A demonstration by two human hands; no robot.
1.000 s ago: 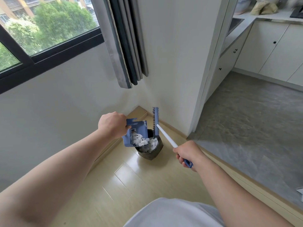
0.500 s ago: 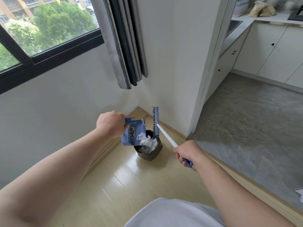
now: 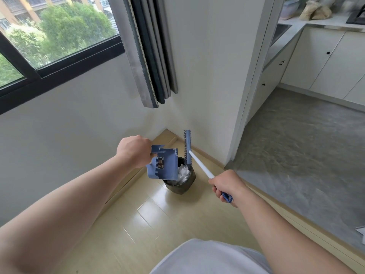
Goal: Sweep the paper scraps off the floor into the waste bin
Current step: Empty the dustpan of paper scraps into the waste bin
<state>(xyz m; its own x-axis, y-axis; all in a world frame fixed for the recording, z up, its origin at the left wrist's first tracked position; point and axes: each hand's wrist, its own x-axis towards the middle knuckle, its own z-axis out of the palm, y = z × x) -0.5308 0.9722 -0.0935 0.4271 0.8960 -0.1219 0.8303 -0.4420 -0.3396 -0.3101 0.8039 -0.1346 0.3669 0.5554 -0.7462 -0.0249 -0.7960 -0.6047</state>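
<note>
Left hand [image 3: 134, 151] grips the dustpan [image 3: 165, 165], tipped above the waste bin [image 3: 181, 187]. White paper scraps [image 3: 183, 172], seemingly crumpled, lie inside. Right hand [image 3: 227, 186], at the bin's 3 o'clock, clenches the brush [image 3: 187, 145] handle.

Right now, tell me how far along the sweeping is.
Done: white paper scraps lie in the waste bin. In hand: the left hand holds the dustpan tipped over the bin; the right hand grips the brush handle. Left: a white piece on the grey floor at the right edge may be another scrap.
</note>
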